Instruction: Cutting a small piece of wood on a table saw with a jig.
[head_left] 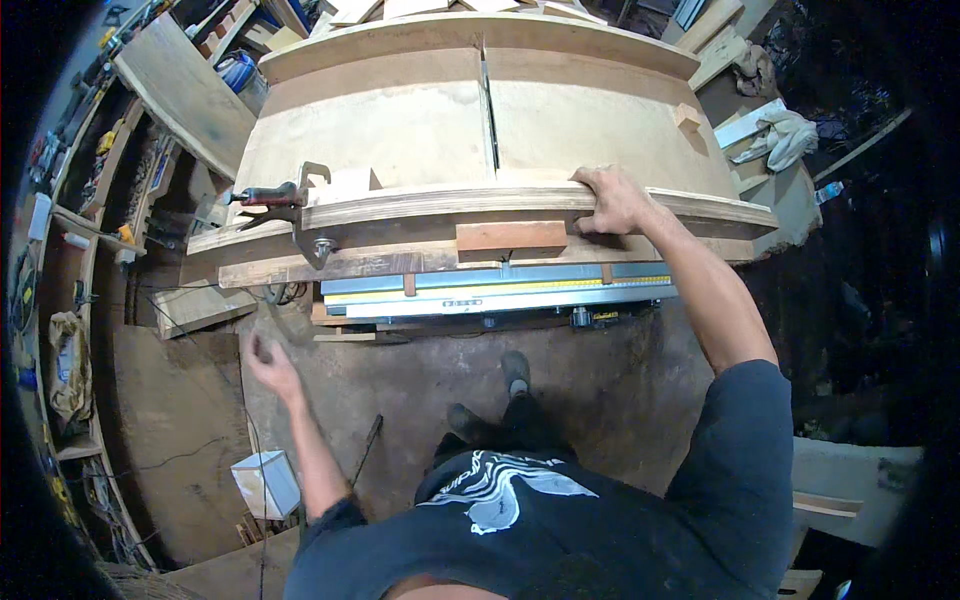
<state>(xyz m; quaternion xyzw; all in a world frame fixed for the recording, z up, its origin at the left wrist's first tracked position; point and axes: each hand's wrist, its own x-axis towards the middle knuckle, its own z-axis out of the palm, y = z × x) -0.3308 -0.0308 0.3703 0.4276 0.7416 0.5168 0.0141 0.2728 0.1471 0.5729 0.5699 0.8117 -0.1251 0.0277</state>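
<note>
My right hand is closed over the thick laminated plywood front fence of a wide wooden sled, which has a narrow slot down its middle. My left hand hangs low at the left, away from the sled, fingers loosely curled and apart, holding nothing. A clamp with a dark red handle grips the fence near a small pale block. A reddish block is on the front face, and another small block sits at the right.
Below the sled runs a metal rail with a yellow scale. Shelves of tools line the left, beside a leaning board. A white box and a loose board lie low at the left. Rags and offcuts lie at the right.
</note>
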